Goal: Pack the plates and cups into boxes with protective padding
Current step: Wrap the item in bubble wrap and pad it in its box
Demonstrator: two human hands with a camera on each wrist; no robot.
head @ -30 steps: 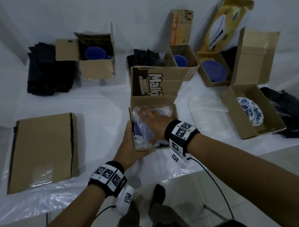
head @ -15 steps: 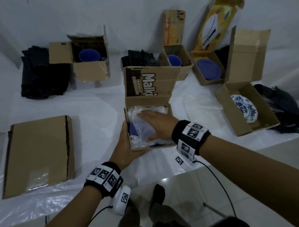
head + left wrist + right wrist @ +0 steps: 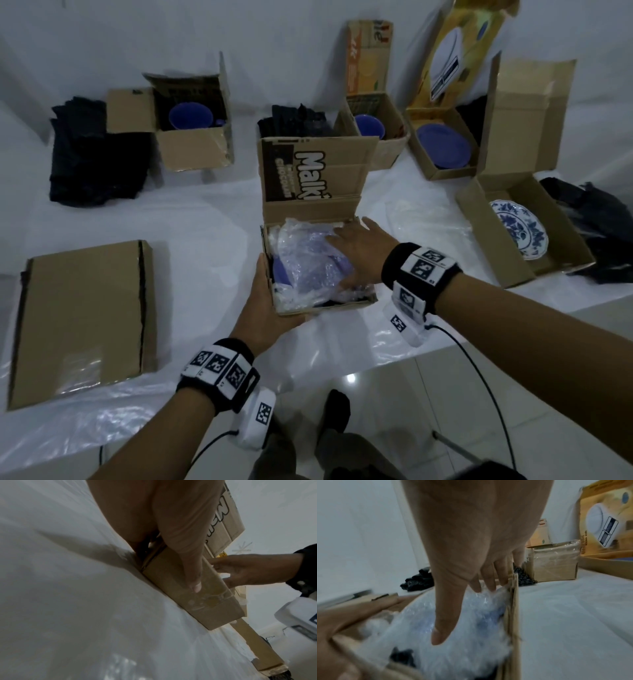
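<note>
Small Malkist box (image 3: 318, 301) sits centre, directly ahead of both hands, lid flap upright at far side. Right hand (image 3: 356, 246) lies flat, fingers straight, pressing bubble wrap (image 3: 308, 260) over blue dish inside (shape unclear). Left hand (image 3: 263, 308) cups box's near-left corner, steadying.

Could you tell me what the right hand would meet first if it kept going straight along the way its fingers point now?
Most likely the far wall of the box, under its raised flap: the right hand lies flat on the bubble wrap, fingers pointing that way. Depth is hard to judge.
</note>
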